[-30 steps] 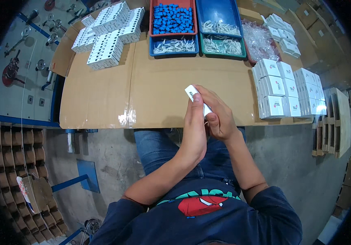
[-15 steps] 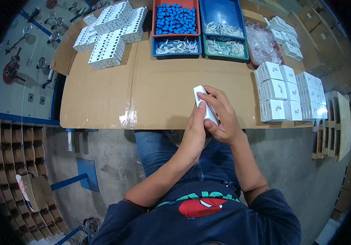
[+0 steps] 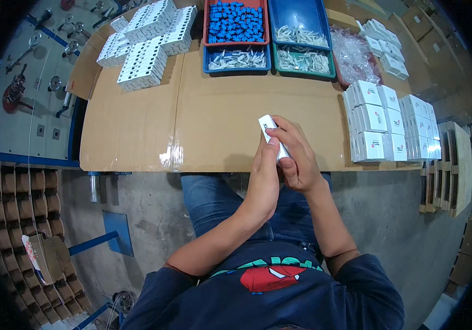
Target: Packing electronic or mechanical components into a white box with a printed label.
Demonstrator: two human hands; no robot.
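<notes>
A small white box-shaped piece (image 3: 266,122) with dark print is held between my two hands above the table's near edge. My left hand (image 3: 263,170) grips it from the left, its thumb lying along the upper face. From the right, my right hand (image 3: 301,157) wraps over it, fingers across the top and thumb near its lower end. Much of the piece is covered by my fingers, so its full shape is hidden.
Cardboard (image 3: 225,126) covers the table. White boxy units (image 3: 142,69) are stacked at the back left. Behind my hands stand a red tray of blue parts (image 3: 236,25) and trays of slim pale pieces (image 3: 239,59). White printed pieces (image 3: 369,118) and a heap of clear plastic (image 3: 351,55) occupy the right.
My right hand has closed further around the white piece, and its thumb has drawn in. The piece stays in nearly the same place, turned slightly.
</notes>
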